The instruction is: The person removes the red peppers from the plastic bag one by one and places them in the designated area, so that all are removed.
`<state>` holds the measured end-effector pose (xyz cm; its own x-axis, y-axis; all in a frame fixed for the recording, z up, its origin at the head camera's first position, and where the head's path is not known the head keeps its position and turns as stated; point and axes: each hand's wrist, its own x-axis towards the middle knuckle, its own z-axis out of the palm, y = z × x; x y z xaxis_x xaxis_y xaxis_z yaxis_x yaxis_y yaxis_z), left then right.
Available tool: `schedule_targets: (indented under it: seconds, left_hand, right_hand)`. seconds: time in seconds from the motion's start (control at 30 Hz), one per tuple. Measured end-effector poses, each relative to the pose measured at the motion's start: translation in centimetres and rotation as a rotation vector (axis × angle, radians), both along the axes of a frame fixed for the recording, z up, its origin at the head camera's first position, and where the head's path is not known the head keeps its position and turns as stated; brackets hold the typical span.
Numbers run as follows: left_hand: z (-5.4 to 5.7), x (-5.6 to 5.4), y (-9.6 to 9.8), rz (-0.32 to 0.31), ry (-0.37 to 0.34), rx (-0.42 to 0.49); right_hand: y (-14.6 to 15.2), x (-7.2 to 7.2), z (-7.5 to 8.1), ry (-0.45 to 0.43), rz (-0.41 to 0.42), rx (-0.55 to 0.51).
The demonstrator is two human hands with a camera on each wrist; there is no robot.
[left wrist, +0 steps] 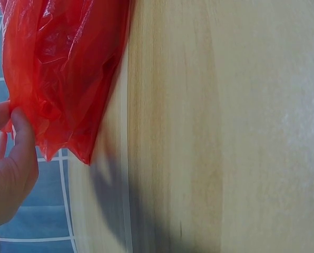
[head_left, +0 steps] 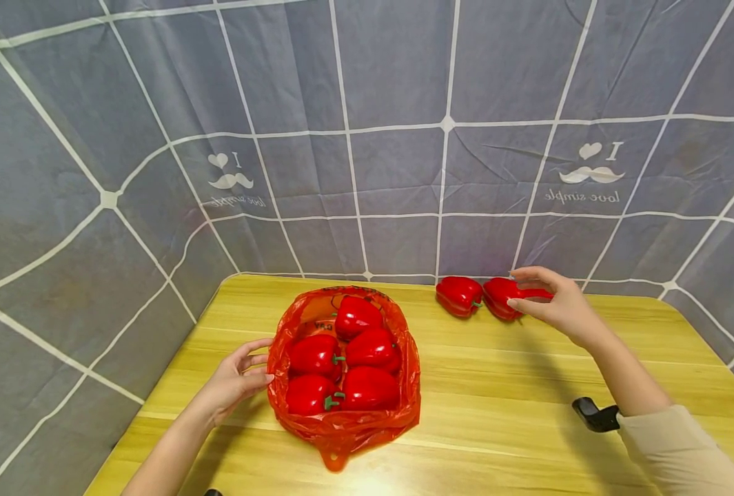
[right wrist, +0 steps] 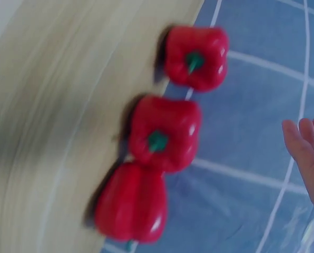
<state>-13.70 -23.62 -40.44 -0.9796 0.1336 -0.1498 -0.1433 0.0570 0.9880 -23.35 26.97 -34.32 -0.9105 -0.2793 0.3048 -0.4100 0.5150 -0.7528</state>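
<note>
A red plastic bag [head_left: 367,441] stands with its mouth wide, holding several red bell peppers [head_left: 369,389] with green stems. My left hand [head_left: 242,375] holds the bag's left side near the rim; in the left wrist view the thumb and fingers [left wrist: 24,139] meet the thin film. At the back right, my right hand [head_left: 555,303] is over the rightmost loose bell pepper [head_left: 537,294], partly hiding it. Its fingers are spread apart and hold nothing; in the right wrist view they appear away from the three loose peppers. Two others, a left bell pepper [head_left: 458,296] and a middle bell pepper [head_left: 500,297], sit close beside it.
The wooden table [head_left: 484,413] has its back edge against a grey-blue curtain [head_left: 398,172] with white grid lines, which also hangs at the left and right. A black curved wrist mount [head_left: 596,415] shows by the right sleeve.
</note>
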Motion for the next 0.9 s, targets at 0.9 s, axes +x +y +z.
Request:
schedule_targets:
  seconds: [0.9]
  left_hand:
    - [-0.1,0.1,-0.1,-0.005,0.005,0.015]
  right_hand:
    - [-12.4,-0.4,-2.2,-0.114,0.432,-0.137]
